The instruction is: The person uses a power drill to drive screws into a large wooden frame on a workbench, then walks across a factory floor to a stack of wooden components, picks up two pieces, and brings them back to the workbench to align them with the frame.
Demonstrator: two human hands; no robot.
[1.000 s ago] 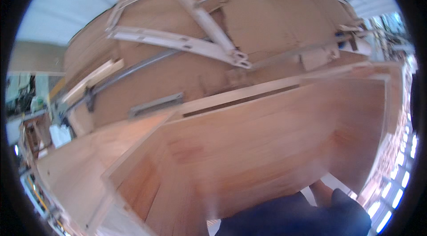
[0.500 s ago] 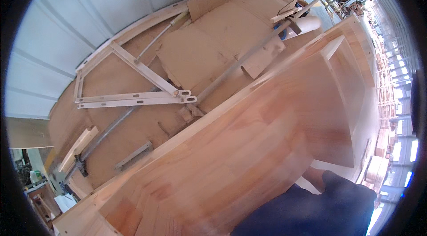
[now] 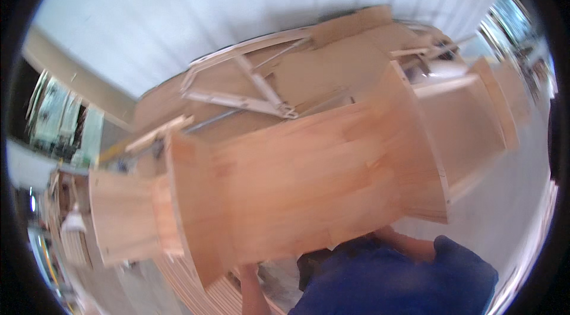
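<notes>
A large pale wooden shelf unit point(image 3: 314, 178) fills the middle of the head view, blurred by motion. Its long flat board runs between two upright cross panels, with shorter sections beyond each one. My left hand point(image 3: 248, 268) grips the near edge beside the left cross panel point(image 3: 193, 220); its fingers are hidden by the wood. Farther right, my right hand point(image 3: 386, 234) holds the same near edge close to the right cross panel point(image 3: 424, 160), with its fingers also tucked out of sight. My body in a blue shirt is close against the unit.
Behind the unit stands a cardboard-covered bench point(image 3: 332, 71), bearing a white hinged metal frame point(image 3: 237, 101) and clamp bars. A pale ribbed wall point(image 3: 267, 0) rises at the back. Several stacked wooden strips point(image 3: 190, 276) lie below on the left.
The shelf unit has swung to a more level slant, staying with my body, and both its ends now show. The bench appears farther off. My left hand has come into view.
</notes>
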